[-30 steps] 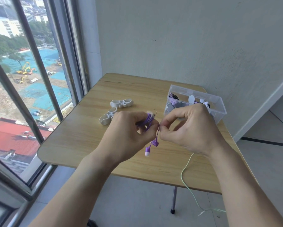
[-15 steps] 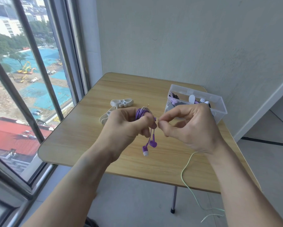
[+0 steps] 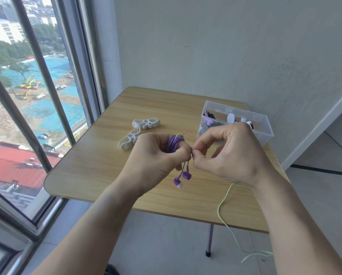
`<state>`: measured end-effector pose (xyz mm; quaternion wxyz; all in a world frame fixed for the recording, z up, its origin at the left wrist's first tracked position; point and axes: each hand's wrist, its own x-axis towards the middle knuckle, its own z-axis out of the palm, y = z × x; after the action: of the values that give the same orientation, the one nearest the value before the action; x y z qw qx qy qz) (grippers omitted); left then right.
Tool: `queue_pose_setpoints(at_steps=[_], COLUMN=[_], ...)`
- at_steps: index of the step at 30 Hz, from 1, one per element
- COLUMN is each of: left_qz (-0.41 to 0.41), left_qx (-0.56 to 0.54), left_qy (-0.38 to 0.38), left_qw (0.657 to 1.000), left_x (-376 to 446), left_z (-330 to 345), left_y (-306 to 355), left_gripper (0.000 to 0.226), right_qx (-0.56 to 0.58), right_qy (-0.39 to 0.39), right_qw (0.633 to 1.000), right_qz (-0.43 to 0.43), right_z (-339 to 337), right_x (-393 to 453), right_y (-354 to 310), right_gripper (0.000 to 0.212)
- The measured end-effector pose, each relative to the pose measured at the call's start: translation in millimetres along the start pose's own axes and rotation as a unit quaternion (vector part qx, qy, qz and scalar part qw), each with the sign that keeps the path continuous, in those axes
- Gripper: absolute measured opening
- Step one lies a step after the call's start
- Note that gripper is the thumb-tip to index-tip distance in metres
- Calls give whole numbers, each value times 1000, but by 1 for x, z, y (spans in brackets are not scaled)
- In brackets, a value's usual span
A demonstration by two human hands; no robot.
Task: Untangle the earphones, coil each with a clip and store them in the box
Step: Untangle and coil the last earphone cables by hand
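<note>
1. Left hand (image 3: 156,153) grips the coiled purple earphones (image 3: 174,144) above the table (image 3: 98,165); their buds now hang lower than a second ago.
2. Right hand (image 3: 227,153) pinches the cord's end, probably fastening it.
3. Boxing into the clear box (image 3: 265,128) comes next.

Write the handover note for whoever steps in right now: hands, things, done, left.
Left hand grips the coiled purple earphones; buds dangle below.
Right hand pinches the purple cable beside the coil.
Two white clips lie on the table; the clear box at right already holds some earphones.
A green cable trails off the table's near edge.
Left: clip and box purple, then green.
</note>
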<state>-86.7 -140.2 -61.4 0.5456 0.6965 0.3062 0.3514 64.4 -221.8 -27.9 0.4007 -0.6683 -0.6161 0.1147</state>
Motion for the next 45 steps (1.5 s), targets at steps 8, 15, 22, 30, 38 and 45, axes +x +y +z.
queue_pose_setpoints(at_steps=[8,15,22,30,38,45], left_qz=[-30,-61,-54,-49,-41,-49], left_qx=[-22,-77,-49,-51,-19,-30], left_qy=[-6,12,61,63,72,41], left_qw=[999,995,996,995,996,997], left_x=[2,4,6,6,5,5], left_z=[-2,4,0,2,6,7], left_y=[2,-1,-4,-4,-5,-5], left_gripper=[20,25,22,21,18,22], right_qx=[-7,200,68,47,-32,90], right_qy=[23,12,-3,2,-15,-58], right_qw=[999,980,998,999,999,994], right_qz=[-32,12,18,-14,3,22], right_z=[4,18,12,10,13,12], right_x=[0,7,10,5,5,5], right_y=[2,21,24,8,10,16], right_gripper=[24,4,1,8,10,10])
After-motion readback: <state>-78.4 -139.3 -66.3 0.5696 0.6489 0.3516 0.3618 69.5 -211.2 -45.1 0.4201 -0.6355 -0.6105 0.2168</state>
